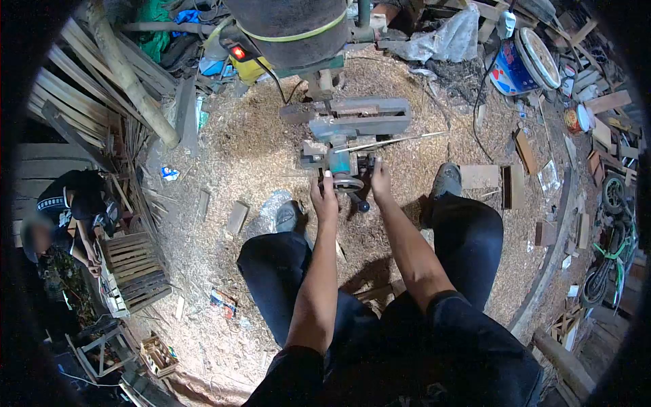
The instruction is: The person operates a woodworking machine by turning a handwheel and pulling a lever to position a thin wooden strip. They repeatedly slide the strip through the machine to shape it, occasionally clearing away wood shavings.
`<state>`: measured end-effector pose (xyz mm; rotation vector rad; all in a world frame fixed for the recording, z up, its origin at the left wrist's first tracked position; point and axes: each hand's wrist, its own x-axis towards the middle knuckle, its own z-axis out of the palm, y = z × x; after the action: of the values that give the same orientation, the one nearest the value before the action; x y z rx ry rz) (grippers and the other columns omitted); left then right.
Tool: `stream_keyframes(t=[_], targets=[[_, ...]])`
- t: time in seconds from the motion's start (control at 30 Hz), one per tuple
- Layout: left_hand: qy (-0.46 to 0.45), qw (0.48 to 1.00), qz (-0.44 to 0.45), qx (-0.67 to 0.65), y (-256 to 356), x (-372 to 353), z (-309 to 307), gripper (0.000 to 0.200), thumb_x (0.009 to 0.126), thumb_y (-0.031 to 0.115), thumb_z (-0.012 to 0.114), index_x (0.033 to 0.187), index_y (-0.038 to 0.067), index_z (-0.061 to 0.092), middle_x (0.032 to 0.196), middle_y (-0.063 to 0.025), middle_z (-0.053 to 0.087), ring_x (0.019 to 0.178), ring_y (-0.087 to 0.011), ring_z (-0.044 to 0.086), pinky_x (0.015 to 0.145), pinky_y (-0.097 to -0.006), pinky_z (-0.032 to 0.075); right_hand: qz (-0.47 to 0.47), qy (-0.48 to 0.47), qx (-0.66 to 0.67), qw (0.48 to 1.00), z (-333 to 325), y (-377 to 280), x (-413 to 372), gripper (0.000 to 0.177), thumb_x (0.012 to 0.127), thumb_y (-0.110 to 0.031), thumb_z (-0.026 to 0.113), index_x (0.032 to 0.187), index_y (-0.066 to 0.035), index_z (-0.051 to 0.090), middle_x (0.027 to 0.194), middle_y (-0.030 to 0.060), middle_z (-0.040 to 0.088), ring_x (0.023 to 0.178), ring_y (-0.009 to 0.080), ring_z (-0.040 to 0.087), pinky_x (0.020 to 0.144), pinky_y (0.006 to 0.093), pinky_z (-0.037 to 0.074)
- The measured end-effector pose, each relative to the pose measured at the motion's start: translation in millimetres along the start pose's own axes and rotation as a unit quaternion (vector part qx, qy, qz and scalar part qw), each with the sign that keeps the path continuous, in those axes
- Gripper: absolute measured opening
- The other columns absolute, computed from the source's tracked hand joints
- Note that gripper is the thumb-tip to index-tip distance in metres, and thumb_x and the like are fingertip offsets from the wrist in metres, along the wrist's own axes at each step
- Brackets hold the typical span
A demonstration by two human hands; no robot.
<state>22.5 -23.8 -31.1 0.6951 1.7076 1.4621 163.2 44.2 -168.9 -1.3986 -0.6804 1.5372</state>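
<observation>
My left hand point(325, 196) is closed at the left rim of a round metal handwheel point(347, 184), thumb pointing up. My right hand point(381, 182) is closed around a dark lever handle point(371, 161) at the wheel's right; its fingers are mostly hidden. Both belong to a machine with a teal body point(340, 161) and a grey metal sliding table point(363, 124). On that table lies a piece of wood point(363, 110), below a drill-like bit. A black ball knob point(364, 206) sticks out under the wheel. A thin wood strip point(393, 141) lies across the machine.
A dark motor housing point(291, 30) with a lit red switch point(238, 52) stands ahead. Sawdust covers the floor, with scattered wood blocks point(237, 217). Another person point(74, 203) works at left beside a slatted crate point(135, 268). A blue bucket point(512, 68) and a motorbike point(607, 258) are at right.
</observation>
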Motion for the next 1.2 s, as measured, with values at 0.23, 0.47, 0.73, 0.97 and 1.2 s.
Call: stream_keyframes(t=[0.23,0.47,0.73,0.97,1.2], targets=[[-0.013,0.999,-0.007,0.032,-7,4,-2,0.045,0.096,0.044,0.054,0.094,-0.001,0.059,0.089,-0.009,0.058,0.086,-0.02,0.052,0.081,-0.035,0.041,-0.011,0.124,-0.107,0.986,-15,59,37,0.064,0.101,-0.055,0.036,0.105,0.005,0.058,0.09,0.0164,0.068,0.074,0.0214,0.065,0.067,0.0339,0.052],[-0.034,0.997,-0.003,0.065,-1,6,-11,0.043,0.097,0.041,0.056,0.088,-0.001,0.058,0.079,-0.0089,0.06,0.074,-0.019,0.054,0.071,-0.0348,0.044,0.022,0.158,-0.317,0.935,9,5,14,0.083,0.095,-0.068,0.032,0.089,0.006,0.069,0.079,0.0243,0.069,0.075,0.0339,0.068,0.072,0.0406,0.052],[-0.068,0.992,0.002,0.103,-14,11,-16,0.046,0.101,0.041,0.048,0.107,-0.002,0.064,0.097,-0.0124,0.066,0.088,-0.0211,0.058,0.081,-0.0337,0.045,0.031,0.203,-0.39,0.897,-9,-29,8,0.068,0.096,-0.051,0.041,0.088,0.011,0.067,0.092,0.0342,0.066,0.094,0.0493,0.063,0.083,0.0525,0.049],[-0.113,0.987,0.041,0.108,28,22,-29,0.036,0.099,0.033,0.052,0.107,0.0,0.065,0.1,-0.0119,0.069,0.095,-0.0211,0.061,0.089,-0.033,0.045,-0.092,0.168,-0.396,0.898,-35,-86,7,0.051,0.089,-0.043,0.059,0.092,0.008,0.066,0.09,0.0319,0.066,0.092,0.0464,0.065,0.082,0.0516,0.049],[-0.164,0.942,0.179,0.231,6,8,-28,0.026,0.097,0.022,0.057,0.112,0.003,0.063,0.111,-0.0189,0.065,0.104,-0.0323,0.062,0.093,-0.0373,0.046,-0.056,-0.02,-0.538,0.841,-6,-102,-80,0.067,0.092,-0.056,0.047,0.097,0.007,0.066,0.094,0.0348,0.064,0.096,0.0486,0.063,0.085,0.0534,0.049]])
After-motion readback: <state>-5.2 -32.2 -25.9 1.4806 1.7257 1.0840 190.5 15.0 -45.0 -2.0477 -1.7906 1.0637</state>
